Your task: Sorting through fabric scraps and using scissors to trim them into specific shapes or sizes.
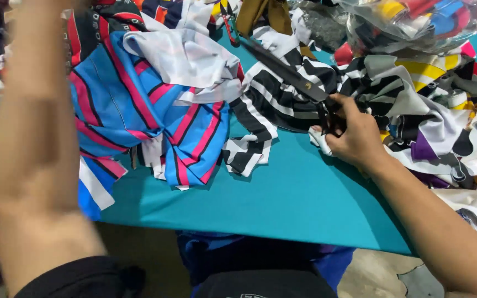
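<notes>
The fingers (pixel 335 118) of the right hand (pixel 354 138) are curled through the black handles of a pair of large dark-bladed fabric shears (pixel 288 72), clamped on them; the blades look shut or nearly so and lie pointing up and to the left across a heap of black-and-white striped cloth offcuts (pixel 260 110). A small white scrap (pixel 318 140) sits just under the thumb. The left forearm (pixel 34 138) is raised close to the camera, and its hand runs out of the top of the picture, so I cannot tell whether those fingers are apart or together.

The risk, as I judge it, lies in the clutter. The shear tips rest over loose cloth, close to the blue, pink and black striped fabric panel (pixel 139 110) and the white fabric (pixel 186 58) folded on it, so a careless closing could nick a piece meant to stay whole. The slippery scraps could also slide off the teal worktop (pixel 282 193) at its near edge.
</notes>
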